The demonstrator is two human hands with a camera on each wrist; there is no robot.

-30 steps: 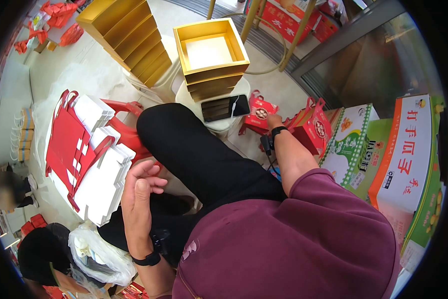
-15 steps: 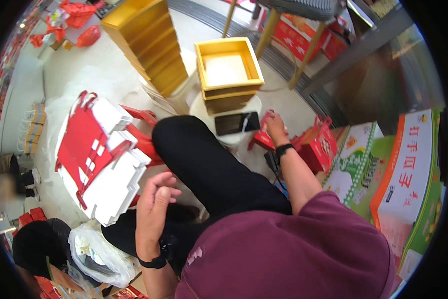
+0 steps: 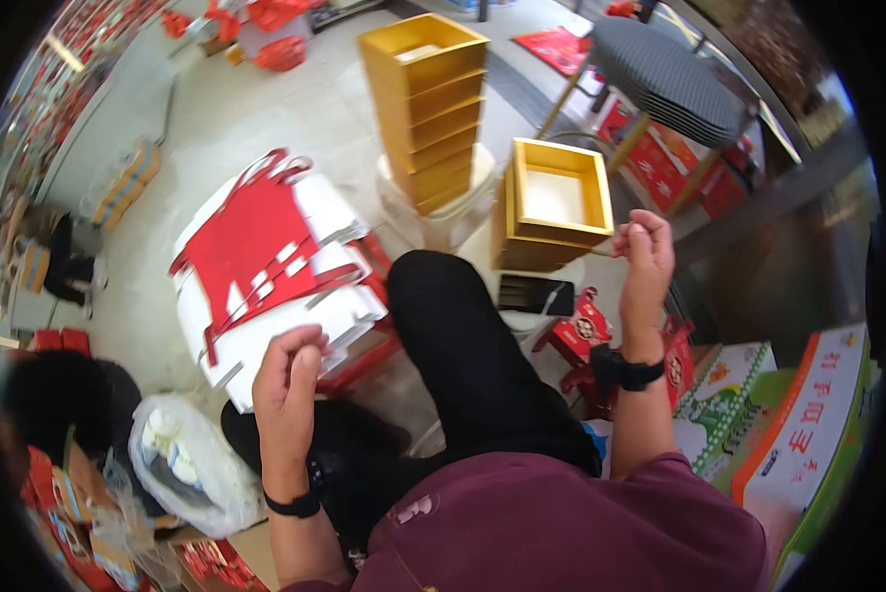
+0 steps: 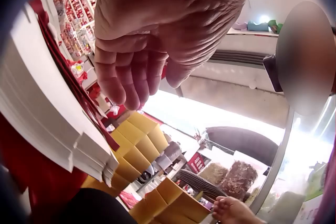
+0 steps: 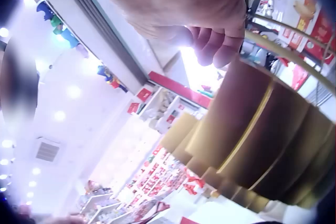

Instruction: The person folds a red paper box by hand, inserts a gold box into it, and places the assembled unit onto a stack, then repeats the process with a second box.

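Note:
My left hand (image 3: 287, 380) hovers by the near edge of a stack of flat white cartons (image 3: 310, 321), fingers loosely bent around nothing. Red bags with ribbon handles (image 3: 256, 252) lie across those cartons. In the left wrist view the carton edges (image 4: 68, 129) rise beside the hand (image 4: 157, 40). Raised at the right side of a short stack of gold boxes (image 3: 510, 227), my right hand (image 3: 647, 266) is empty with relaxed fingers. The right wrist view puts its fingertips near the gold boxes' rim (image 5: 231, 71). The top gold box has a white bottom.
A black phone (image 3: 537, 295) lies in front of the short gold stack on a white stool. A taller gold stack (image 3: 428, 128) stands behind. Red gift boxes (image 3: 583, 331) sit low at right, beside printed cartons (image 3: 808, 424). A plastic-lined bin (image 3: 191, 469) is at lower left, near another person (image 3: 68, 405).
My right hand has come up from the red gift box on the floor to beside the short gold stack. The head view has swung, while the left hand stays by the white cartons.

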